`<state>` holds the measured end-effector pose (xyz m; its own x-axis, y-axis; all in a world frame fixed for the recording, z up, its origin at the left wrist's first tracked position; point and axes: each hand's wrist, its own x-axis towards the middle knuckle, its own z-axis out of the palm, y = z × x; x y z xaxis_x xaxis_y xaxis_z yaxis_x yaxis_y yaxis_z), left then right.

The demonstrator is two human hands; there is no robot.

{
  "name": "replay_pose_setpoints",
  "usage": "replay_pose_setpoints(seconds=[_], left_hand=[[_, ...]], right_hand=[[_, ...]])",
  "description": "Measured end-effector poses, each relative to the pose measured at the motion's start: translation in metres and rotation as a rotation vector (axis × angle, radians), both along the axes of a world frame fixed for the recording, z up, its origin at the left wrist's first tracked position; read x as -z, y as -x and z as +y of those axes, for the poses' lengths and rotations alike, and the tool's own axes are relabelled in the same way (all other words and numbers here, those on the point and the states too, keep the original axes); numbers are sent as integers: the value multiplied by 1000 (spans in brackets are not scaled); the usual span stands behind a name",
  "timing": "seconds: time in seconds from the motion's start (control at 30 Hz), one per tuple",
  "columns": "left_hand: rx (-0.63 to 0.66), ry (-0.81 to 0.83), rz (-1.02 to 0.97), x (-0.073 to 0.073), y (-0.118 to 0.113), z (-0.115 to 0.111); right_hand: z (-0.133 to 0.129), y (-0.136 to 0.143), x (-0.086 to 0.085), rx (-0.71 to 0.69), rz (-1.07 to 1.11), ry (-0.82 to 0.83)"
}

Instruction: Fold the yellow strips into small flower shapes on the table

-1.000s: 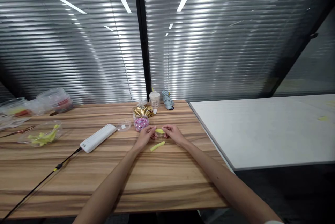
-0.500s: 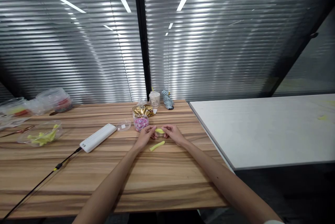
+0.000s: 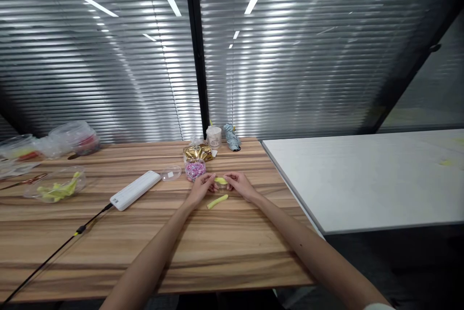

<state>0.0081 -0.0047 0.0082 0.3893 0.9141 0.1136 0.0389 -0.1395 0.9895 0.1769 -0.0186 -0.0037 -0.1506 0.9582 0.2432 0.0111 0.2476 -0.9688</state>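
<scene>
A small yellow piece (image 3: 221, 181) is stretched between my two hands above the wooden table. My left hand (image 3: 203, 187) pinches its left end, and my right hand (image 3: 239, 186) pinches its right end. Just below them on the table lies a yellow strip (image 3: 218, 201), touched by neither hand. A clear tub of pink and purple bands (image 3: 195, 169) stands right behind my left hand. Farther left, a clear lid (image 3: 171, 173) lies flat on the wood.
Behind the tub are a gold wrapper (image 3: 198, 152), a paper cup (image 3: 214, 137) and a blue-grey packet (image 3: 232, 138). To the left lie a white power bank (image 3: 135, 190) with a black cable, a tray of yellow pieces (image 3: 60, 189) and scissors (image 3: 34, 179). A white table (image 3: 362, 179) adjoins on the right.
</scene>
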Motion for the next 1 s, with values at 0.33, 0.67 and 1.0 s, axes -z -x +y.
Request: replay_pose_setpoints(seconds=[0.33, 0.67, 1.0], left_hand=[[-5, 9, 3, -1, 1, 1], [14, 42, -16, -4, 1, 0], [-9, 65, -34, -2, 0, 1]], right_hand=[[2, -1, 4, -8, 7, -3], [-1, 0, -2, -6, -2, -10], [0, 0, 0, 12, 50, -8]])
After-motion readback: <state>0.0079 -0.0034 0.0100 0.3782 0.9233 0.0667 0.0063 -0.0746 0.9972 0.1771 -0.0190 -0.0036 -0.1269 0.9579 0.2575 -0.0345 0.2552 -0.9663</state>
